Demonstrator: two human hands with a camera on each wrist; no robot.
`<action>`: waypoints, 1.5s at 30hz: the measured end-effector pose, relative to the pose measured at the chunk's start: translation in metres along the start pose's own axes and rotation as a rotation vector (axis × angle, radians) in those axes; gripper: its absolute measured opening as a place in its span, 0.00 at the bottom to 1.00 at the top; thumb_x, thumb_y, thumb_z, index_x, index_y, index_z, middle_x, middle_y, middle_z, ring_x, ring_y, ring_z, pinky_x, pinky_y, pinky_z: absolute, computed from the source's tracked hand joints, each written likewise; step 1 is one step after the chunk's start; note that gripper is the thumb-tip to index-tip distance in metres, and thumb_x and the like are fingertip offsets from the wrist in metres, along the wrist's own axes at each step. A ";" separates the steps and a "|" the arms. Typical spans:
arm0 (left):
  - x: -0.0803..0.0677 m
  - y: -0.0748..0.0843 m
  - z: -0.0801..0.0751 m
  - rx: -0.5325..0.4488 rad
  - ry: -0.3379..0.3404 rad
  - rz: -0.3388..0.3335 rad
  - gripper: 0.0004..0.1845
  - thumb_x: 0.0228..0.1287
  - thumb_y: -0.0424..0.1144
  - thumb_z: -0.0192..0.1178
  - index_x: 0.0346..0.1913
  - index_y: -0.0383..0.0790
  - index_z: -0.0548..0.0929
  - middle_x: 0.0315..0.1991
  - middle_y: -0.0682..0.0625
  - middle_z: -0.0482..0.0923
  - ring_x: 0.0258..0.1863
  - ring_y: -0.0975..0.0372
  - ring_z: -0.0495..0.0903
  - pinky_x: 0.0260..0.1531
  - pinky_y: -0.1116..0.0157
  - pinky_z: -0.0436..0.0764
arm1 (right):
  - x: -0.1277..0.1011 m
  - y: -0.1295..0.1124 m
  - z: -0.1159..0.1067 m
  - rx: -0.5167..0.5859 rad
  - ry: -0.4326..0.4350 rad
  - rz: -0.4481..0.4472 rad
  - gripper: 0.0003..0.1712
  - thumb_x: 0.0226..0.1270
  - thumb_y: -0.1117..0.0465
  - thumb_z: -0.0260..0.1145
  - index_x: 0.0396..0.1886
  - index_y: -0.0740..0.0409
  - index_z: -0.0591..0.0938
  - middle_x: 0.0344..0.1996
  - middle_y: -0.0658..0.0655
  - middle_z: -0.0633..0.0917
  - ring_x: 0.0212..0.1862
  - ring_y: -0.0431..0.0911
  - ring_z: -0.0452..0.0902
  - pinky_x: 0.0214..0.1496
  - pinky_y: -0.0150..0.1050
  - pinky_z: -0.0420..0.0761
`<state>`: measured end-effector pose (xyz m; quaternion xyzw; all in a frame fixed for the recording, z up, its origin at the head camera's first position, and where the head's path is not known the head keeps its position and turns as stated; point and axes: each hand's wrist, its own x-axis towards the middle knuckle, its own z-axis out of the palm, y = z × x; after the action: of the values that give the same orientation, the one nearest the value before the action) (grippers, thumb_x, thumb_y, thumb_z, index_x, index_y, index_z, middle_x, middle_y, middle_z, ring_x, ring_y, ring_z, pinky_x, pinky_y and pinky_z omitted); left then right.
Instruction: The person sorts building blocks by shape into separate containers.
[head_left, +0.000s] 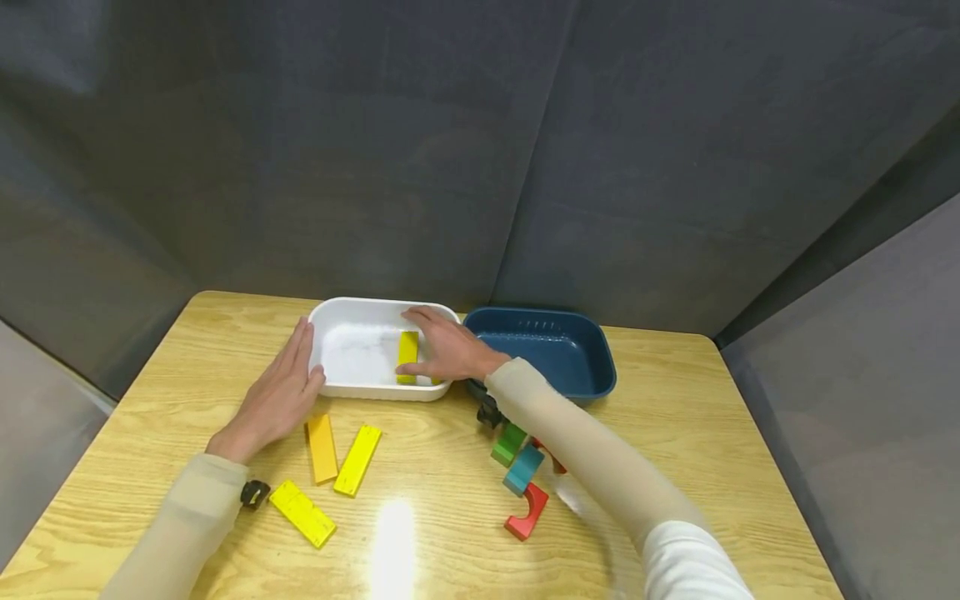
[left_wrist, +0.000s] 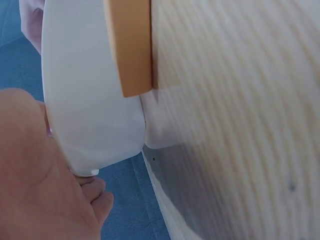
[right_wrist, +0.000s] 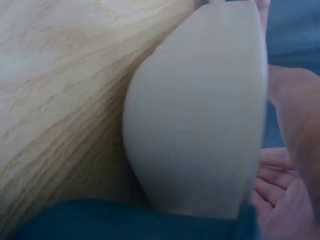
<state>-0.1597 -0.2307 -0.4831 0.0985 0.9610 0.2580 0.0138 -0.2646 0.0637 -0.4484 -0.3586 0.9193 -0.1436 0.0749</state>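
Note:
My left hand (head_left: 273, 396) lies along the left end of a white tray (head_left: 367, 391), its straight fingers at the wall and the thumb by the front rim. The tray's outer wall (left_wrist: 90, 85) shows close up in the left wrist view. My right hand (head_left: 450, 346) reaches into the tray's right half with thumb and fingers spread. Its thumb crosses over a yellow block (head_left: 408, 346) on the tray floor, and the fingertips are just beyond the block's far end. A second yellow piece (head_left: 436, 381) peeks out under that hand, mostly hidden.
A dark blue tray (head_left: 609, 367) stands right beside the white one. Before the left hand lie an orange block (head_left: 322, 450) and two yellow blocks (head_left: 357, 461). Green (head_left: 509, 444), blue (head_left: 523, 470) and red (head_left: 531, 510) arched blocks lie by the right forearm. Dark curtain (head_left: 420, 167) hangs behind.

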 end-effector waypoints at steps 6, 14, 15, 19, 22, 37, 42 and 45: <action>-0.001 0.000 0.000 -0.001 -0.004 -0.012 0.40 0.87 0.48 0.35 0.87 0.36 0.31 0.88 0.47 0.20 0.86 0.40 0.38 0.82 0.37 0.49 | -0.005 -0.003 -0.006 -0.007 0.038 0.007 0.49 0.72 0.38 0.72 0.84 0.53 0.67 0.82 0.57 0.68 0.80 0.53 0.65 0.80 0.51 0.70; -0.001 0.000 -0.001 -0.001 -0.003 -0.019 0.40 0.87 0.48 0.36 0.87 0.36 0.31 0.88 0.46 0.20 0.87 0.40 0.38 0.82 0.37 0.49 | -0.015 -0.007 -0.006 -0.008 0.130 -0.020 0.40 0.75 0.42 0.70 0.80 0.53 0.72 0.77 0.56 0.74 0.75 0.52 0.72 0.75 0.50 0.76; -0.001 0.000 -0.001 -0.001 -0.003 -0.021 0.40 0.87 0.48 0.36 0.87 0.37 0.31 0.88 0.47 0.20 0.87 0.40 0.38 0.82 0.37 0.49 | -0.017 -0.008 -0.006 -0.002 0.138 -0.021 0.40 0.76 0.42 0.70 0.80 0.53 0.73 0.77 0.56 0.74 0.74 0.52 0.72 0.75 0.51 0.77; 0.000 -0.001 0.001 -0.001 0.000 -0.023 0.40 0.87 0.48 0.36 0.87 0.37 0.31 0.88 0.47 0.20 0.86 0.40 0.39 0.82 0.37 0.49 | -0.026 -0.012 -0.005 0.013 0.173 -0.039 0.38 0.76 0.44 0.71 0.78 0.54 0.74 0.75 0.56 0.76 0.72 0.52 0.74 0.73 0.50 0.79; 0.000 -0.002 0.002 -0.004 -0.001 -0.019 0.40 0.87 0.48 0.36 0.87 0.37 0.31 0.88 0.47 0.20 0.86 0.40 0.39 0.82 0.38 0.49 | -0.033 -0.017 -0.004 0.013 0.201 -0.058 0.37 0.75 0.45 0.71 0.77 0.54 0.75 0.73 0.55 0.78 0.72 0.50 0.75 0.72 0.48 0.80; 0.000 0.002 -0.002 -0.009 0.000 -0.020 0.40 0.87 0.50 0.34 0.87 0.36 0.31 0.88 0.47 0.20 0.87 0.40 0.38 0.82 0.38 0.49 | -0.074 -0.059 -0.008 0.107 0.307 -0.118 0.36 0.74 0.49 0.74 0.75 0.57 0.76 0.69 0.55 0.82 0.69 0.50 0.79 0.71 0.47 0.81; 0.001 0.002 -0.002 -0.011 0.007 -0.013 0.40 0.87 0.49 0.35 0.87 0.37 0.31 0.88 0.47 0.20 0.87 0.40 0.38 0.82 0.38 0.49 | -0.089 -0.073 -0.002 0.140 0.304 -0.138 0.38 0.72 0.46 0.75 0.75 0.57 0.76 0.68 0.56 0.82 0.67 0.51 0.80 0.70 0.48 0.82; 0.001 0.002 -0.002 -0.012 0.011 -0.009 0.40 0.87 0.48 0.36 0.87 0.37 0.31 0.88 0.47 0.20 0.87 0.40 0.38 0.82 0.38 0.49 | -0.096 -0.080 0.006 0.148 0.298 -0.147 0.39 0.71 0.45 0.75 0.75 0.57 0.76 0.66 0.55 0.83 0.65 0.50 0.81 0.67 0.47 0.83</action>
<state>-0.1608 -0.2297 -0.4805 0.0925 0.9599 0.2645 0.0106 -0.1422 0.0715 -0.4250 -0.3932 0.8785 -0.2673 -0.0466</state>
